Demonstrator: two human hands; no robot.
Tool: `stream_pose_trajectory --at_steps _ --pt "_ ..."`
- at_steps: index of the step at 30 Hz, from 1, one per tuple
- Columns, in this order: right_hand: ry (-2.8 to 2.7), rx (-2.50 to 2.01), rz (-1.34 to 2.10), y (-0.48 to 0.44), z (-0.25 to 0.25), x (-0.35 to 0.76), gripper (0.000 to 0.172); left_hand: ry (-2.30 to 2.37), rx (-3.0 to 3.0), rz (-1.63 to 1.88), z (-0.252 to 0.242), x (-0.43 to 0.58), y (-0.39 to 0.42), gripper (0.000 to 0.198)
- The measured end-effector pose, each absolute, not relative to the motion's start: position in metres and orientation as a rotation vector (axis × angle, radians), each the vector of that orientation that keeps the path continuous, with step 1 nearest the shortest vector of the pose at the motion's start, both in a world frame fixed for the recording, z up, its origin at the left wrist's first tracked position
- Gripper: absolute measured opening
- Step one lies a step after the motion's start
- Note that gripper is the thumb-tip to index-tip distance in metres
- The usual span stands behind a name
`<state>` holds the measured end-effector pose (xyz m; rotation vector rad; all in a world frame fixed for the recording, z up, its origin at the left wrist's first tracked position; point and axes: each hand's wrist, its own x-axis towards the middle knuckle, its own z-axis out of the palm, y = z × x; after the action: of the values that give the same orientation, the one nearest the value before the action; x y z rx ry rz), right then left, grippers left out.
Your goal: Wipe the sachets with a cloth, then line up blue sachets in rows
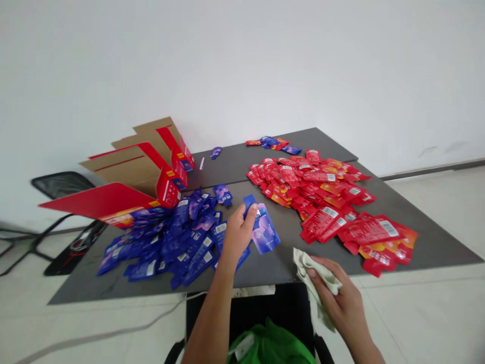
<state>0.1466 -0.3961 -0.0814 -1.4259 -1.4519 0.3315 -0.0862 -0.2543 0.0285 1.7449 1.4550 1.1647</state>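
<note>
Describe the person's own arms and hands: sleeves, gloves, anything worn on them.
Both are uncovered. The left hand and right hand wear no gloves, and no ring shows on the fingers in view. The left forearm and right forearm are bare down to the bottom edge of the picture: no sleeve, watch, bracelet or strap shows. No markings are visible.

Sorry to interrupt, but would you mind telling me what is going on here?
The left hand holds a blue packet above a dark table, and the right hand grips a pale cloth at its near edge. A heap of blue packets spills from an open red box on the left; red packets lie spread on the right.
</note>
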Motion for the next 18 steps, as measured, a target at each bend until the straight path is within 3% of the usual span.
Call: stream_pose_trajectory --at_steps 9,18 --pt "-1.464 -1.458 0.399 -0.394 -0.087 0.155 0.036 1.603 1.012 1.484 0.052 -0.192 -0.208 0.038" --pt "-1.471 -1.466 0.452 -0.393 -0.083 0.158 0.041 1.285 0.477 1.555 0.033 -0.165 -0.161 0.014"
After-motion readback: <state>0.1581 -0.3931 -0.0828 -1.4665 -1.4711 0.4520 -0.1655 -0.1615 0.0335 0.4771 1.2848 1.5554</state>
